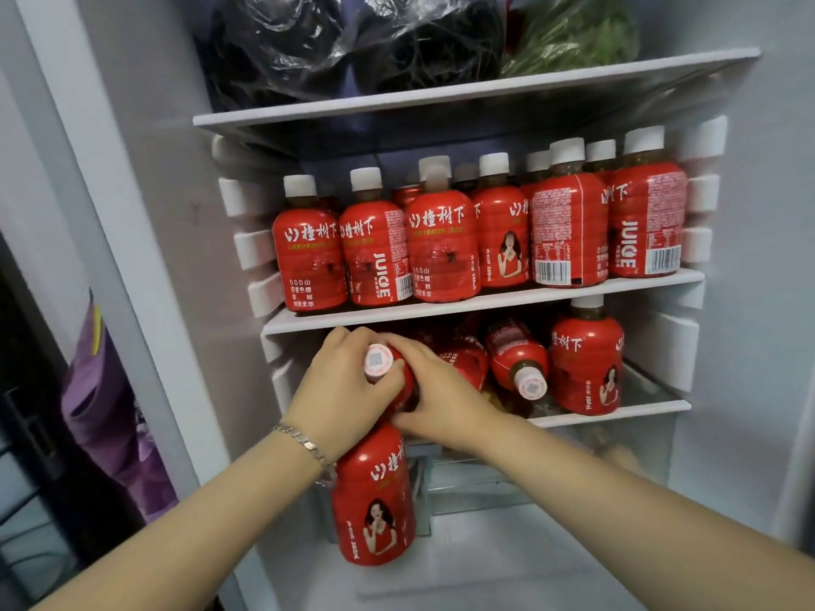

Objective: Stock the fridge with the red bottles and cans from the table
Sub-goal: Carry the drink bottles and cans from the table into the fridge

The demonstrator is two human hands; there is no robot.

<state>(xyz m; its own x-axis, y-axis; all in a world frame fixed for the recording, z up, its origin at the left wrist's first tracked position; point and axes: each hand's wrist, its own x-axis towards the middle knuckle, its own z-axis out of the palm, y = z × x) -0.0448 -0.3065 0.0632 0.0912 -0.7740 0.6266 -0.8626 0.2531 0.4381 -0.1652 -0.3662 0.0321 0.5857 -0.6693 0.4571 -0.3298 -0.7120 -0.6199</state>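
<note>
Mid-fridge [749, 222]: L hand [348, 390], R hand [436, 399] round btl [378, 362]

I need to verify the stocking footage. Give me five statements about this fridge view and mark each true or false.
1. Upright red bottles with white caps stand on the middle shelf. True.
2. The left hand and right hand both grip one held bottle, its cap facing the camera. True.
3. Every bottle below the middle shelf stands upright. False: on the lower shelf a lying bottle points its cap outward, beside one upright bottle.
4. Red cans are stacked at the very top. False: the top shelf holds dark plastic bags and leafy greens.
5. A bracelet circles the left wrist. True.
</note>
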